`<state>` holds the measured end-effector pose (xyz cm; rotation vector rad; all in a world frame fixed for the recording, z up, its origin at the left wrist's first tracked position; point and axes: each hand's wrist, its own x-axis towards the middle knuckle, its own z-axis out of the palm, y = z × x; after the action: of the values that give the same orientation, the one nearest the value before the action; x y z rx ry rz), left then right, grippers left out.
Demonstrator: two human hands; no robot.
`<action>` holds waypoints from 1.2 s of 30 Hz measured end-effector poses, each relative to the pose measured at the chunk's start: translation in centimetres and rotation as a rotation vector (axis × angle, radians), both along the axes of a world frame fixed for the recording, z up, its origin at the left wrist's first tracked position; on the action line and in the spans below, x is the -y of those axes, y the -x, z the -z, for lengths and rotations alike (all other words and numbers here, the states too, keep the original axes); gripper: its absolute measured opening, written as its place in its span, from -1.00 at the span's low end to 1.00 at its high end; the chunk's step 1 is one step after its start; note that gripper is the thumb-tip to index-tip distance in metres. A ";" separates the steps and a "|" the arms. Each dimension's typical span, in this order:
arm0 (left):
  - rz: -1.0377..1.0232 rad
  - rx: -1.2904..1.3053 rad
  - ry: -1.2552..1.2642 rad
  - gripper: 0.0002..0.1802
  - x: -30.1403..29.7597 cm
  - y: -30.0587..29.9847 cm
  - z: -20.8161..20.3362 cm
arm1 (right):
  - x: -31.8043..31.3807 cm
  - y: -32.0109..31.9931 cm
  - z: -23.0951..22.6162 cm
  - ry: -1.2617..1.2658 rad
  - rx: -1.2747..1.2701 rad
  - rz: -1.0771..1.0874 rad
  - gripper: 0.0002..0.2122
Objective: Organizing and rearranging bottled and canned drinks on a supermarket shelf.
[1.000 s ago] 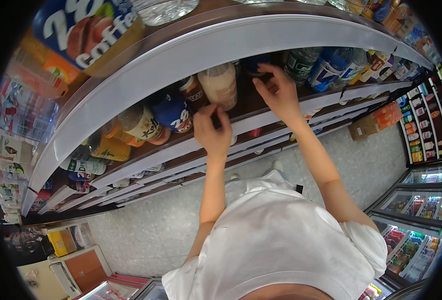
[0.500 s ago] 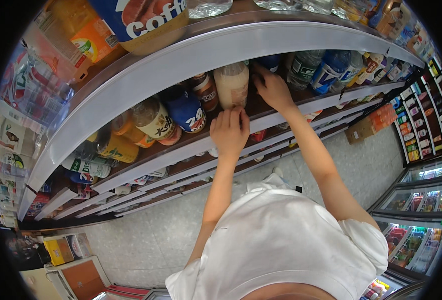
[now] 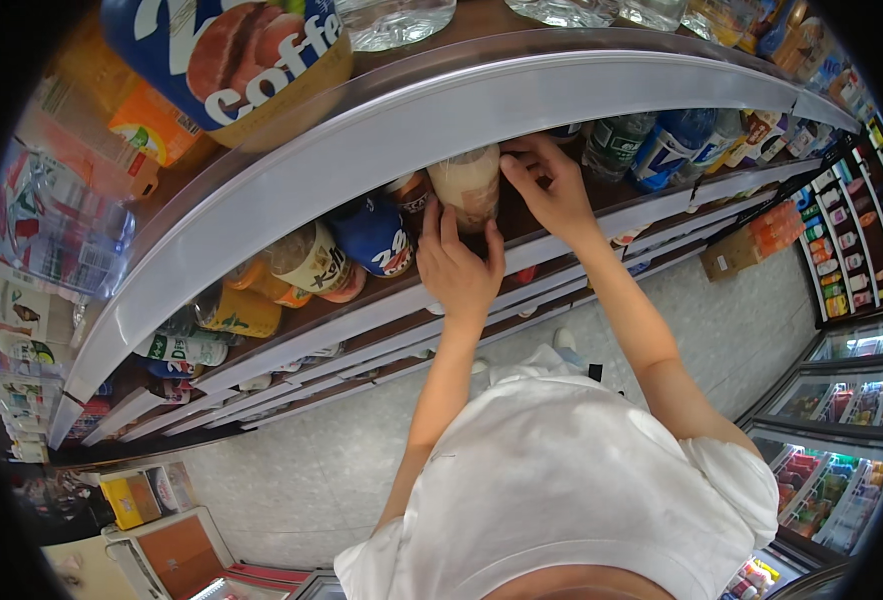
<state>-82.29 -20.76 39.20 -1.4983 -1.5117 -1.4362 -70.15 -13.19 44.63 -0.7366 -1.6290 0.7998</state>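
A plastic bottle of cream-coloured drink (image 3: 468, 188) stands at the front of a brown shelf, its top hidden behind the pale shelf edge above. My left hand (image 3: 459, 265) is at its lower front, with fingers on one side and the thumb on the other, closed around the base. My right hand (image 3: 554, 195) is just right of the bottle, fingers bent and apart, thumb tip close to its side; whether it touches is unclear. A blue-labelled coffee bottle (image 3: 374, 235) stands to the left, with a brown bottle (image 3: 410, 192) partly hidden between.
The pale shelf edge (image 3: 362, 150) arches low over both hands. Green-labelled (image 3: 617, 143) and blue-labelled bottles (image 3: 670, 148) stand right of my right hand. A large coffee bottle (image 3: 242, 80) is on the shelf above. A cardboard box (image 3: 727, 257) lies on the floor at right.
My left fingers have gone from bunched below the cream-coloured bottle to spread around its base. My right hand has drawn out of the gap beside it, its thumb and fingers now parted.
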 end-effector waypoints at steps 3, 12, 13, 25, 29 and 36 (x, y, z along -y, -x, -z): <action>0.029 0.014 0.061 -0.43 0.1 0.1 0.1 | 0.8 0.5 0.0 -0.056 0.038 -0.003 -0.48; 0.058 -0.062 0.111 -0.45 0.2 0.7 0.6 | 0.8 1.9 1.1 -0.128 0.246 0.122 -0.17; 0.050 -0.071 0.127 -0.45 0.3 0.8 0.5 | 0.7 1.9 1.2 -0.108 0.243 0.129 -0.19; 0.060 -0.087 0.204 -0.89 0.7 0.6 0.1 | 1.5 -2.3 0.2 -0.110 0.323 0.356 -0.34; 0.050 -0.098 0.203 -0.92 0.7 0.3 -0.2 | 1.6 -4.1 1.7 -0.216 0.412 0.590 -0.33; 0.018 -0.123 0.205 -0.91 0.6 0.1 -0.3 | 2.5 -4.6 1.5 -0.390 0.316 0.803 -0.45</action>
<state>-82.35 -21.34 39.50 -1.6925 -1.6111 -1.2040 -65.55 -15.67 43.10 -1.1488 -1.5005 -0.2133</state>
